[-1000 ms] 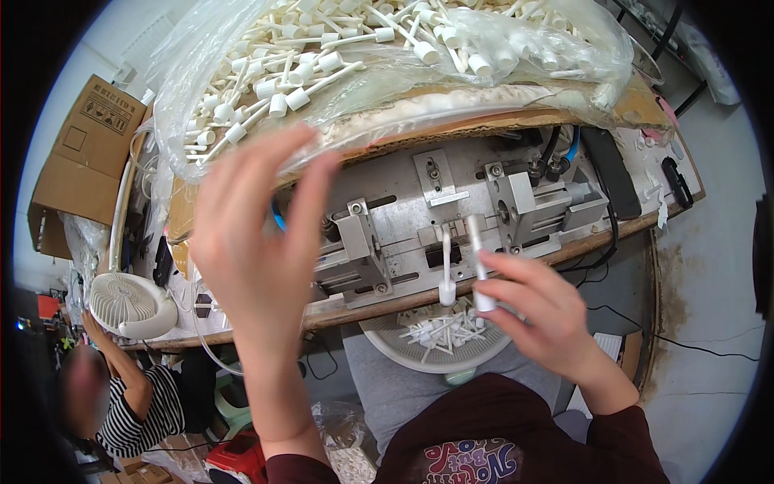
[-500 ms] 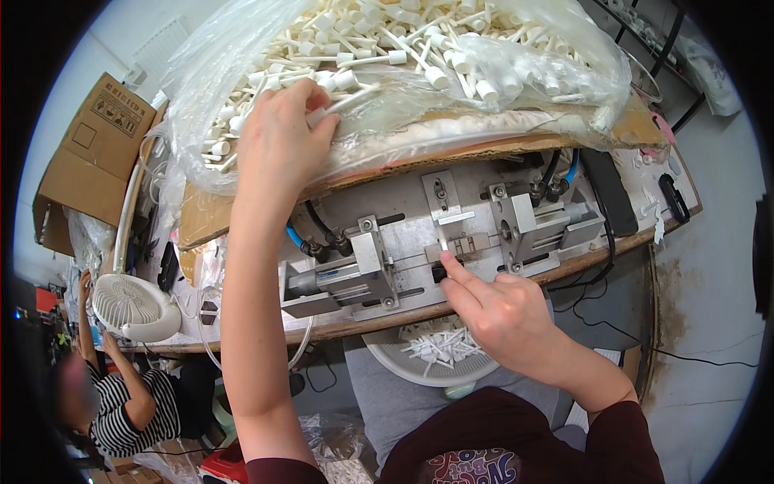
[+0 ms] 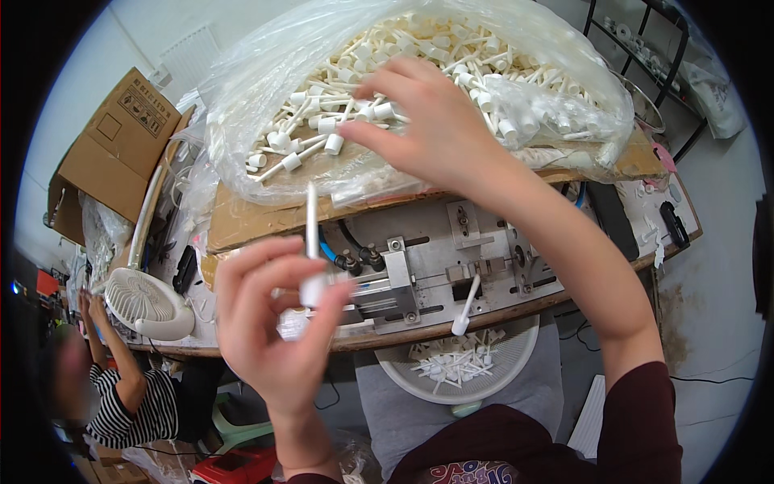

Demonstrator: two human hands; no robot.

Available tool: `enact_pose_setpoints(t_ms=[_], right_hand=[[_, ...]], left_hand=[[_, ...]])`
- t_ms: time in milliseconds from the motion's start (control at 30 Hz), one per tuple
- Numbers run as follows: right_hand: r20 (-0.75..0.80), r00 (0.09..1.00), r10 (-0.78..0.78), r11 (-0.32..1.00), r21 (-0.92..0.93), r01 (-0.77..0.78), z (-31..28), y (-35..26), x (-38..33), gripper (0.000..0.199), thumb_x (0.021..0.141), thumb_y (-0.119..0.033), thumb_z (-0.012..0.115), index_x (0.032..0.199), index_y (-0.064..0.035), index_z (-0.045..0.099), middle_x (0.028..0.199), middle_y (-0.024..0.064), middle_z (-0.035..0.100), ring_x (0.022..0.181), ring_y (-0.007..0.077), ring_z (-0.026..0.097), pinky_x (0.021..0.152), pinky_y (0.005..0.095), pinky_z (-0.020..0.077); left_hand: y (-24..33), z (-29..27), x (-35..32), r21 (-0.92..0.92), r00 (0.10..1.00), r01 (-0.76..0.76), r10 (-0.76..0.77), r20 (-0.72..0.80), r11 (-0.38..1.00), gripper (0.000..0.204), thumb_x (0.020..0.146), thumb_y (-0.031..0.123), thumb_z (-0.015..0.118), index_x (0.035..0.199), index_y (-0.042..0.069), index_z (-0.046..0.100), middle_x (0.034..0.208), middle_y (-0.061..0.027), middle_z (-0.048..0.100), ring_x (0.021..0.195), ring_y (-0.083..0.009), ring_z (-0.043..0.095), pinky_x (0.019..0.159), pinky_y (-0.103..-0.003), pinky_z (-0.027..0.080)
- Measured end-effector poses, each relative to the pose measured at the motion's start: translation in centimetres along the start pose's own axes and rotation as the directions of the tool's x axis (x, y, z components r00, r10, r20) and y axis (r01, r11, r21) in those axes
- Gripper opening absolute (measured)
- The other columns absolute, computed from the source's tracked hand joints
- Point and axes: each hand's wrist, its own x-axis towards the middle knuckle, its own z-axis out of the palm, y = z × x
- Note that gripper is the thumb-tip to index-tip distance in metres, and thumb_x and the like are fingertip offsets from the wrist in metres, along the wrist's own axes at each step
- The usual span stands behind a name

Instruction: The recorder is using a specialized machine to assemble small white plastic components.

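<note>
My left hand (image 3: 278, 327) is closed around a white capped stick (image 3: 312, 222), its thin end pointing up and its cap among the fingers. It hovers in front of the left metal clamp unit (image 3: 383, 286). My right hand (image 3: 423, 121) reaches over the pile of white capped sticks (image 3: 427, 36), thumb and fingers apart beside a loose cap (image 3: 334, 145). Below my right forearm, another white capped stick (image 3: 466, 306) tilts down from the small metal fixture (image 3: 476, 269), cap lowest, toward the basket. Whether it still touches the fixture I cannot tell.
A clear plastic bag (image 3: 250, 77) surrounds the pile on a cardboard sheet (image 3: 262, 218). On my lap sits a white mesh basket (image 3: 520, 355) of sticks. A white fan (image 3: 149, 302) and a cardboard box (image 3: 113, 153) stand left. Another person (image 3: 133, 403) works at the far left.
My left hand has come back from the pile with a capped stick. My right hand has left the fixture and crossed to the pile. A capped stick now hangs out at the fixture's front.
</note>
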Motion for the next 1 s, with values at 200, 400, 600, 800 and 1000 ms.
enact_pose_setpoints(t_ms=[200,400,600,800,1000], right_hand=[[0.432,0.857,0.281,0.939,-0.307,-0.153,9.5,-2.5,8.9,0.103,0.067,-0.075,0.069,0.142,-0.0067,0.05,0.147,0.0216,0.042,0.138,0.0372,0.038,0.11,0.0561,0.0338],[0.532,0.795,0.291,0.949,-0.267,-0.169,10.2,-1.0,9.0,0.086,0.069,-0.053,0.075,0.14,-0.0097,0.053,0.147,0.0264,0.04,0.135,0.0423,0.043,0.106,0.0538,0.0406],[0.749,0.661,0.05,0.999,-0.044,-0.025,4.9,4.2,7.9,0.064,0.069,-0.033,0.074,0.126,-0.0097,0.058,0.111,0.0175,0.058,0.099,0.0318,0.06,0.076,0.0434,0.0496],[0.817,0.574,0.053,0.998,-0.027,-0.053,-1.2,4.9,6.7,0.051,0.073,-0.024,0.079,0.12,-0.0156,0.063,0.115,0.0114,0.058,0.11,0.0288,0.057,0.088,0.0428,0.0485],[0.559,0.819,-0.126,0.987,-0.015,0.162,-3.4,4.6,3.2,0.027,0.081,-0.024,0.08,0.105,-0.0151,0.073,0.115,0.0093,0.057,0.116,0.027,0.055,0.096,0.042,0.0467]], left_hand=[[0.3,1.2,-4.7,-0.025,0.965,0.06,-0.052,0.256,0.998,0.037,0.067,-0.005,0.085,0.102,-0.005,0.073,0.133,-0.0232,0.056,0.099,-0.0238,0.07,0.081,-0.031,0.063],[-0.7,2.6,-6.7,-0.078,0.948,0.074,-0.046,0.316,0.994,0.038,0.066,-0.002,0.087,0.102,-0.002,0.074,0.127,-0.0202,0.061,0.091,-0.0186,0.071,0.074,-0.029,0.062],[-1.0,4.4,-7.7,-0.124,0.939,0.082,-0.035,0.343,0.989,0.037,0.068,-0.001,0.086,0.103,-0.001,0.074,0.127,-0.0187,0.062,0.089,-0.0191,0.071,0.076,-0.029,0.062],[-1.1,7.3,-9.2,0.021,0.925,-0.009,0.0,0.379,1.0,0.031,0.072,0.002,0.084,0.101,0.001,0.073,0.124,-0.0148,0.064,0.083,-0.0183,0.071,0.071,-0.03,0.058],[-1.2,8.5,-9.7,0.245,0.916,-0.185,0.076,0.393,0.952,0.027,0.075,0.008,0.081,0.101,0.004,0.074,0.121,-0.0104,0.07,0.075,-0.0171,0.069,0.063,-0.028,0.053]])
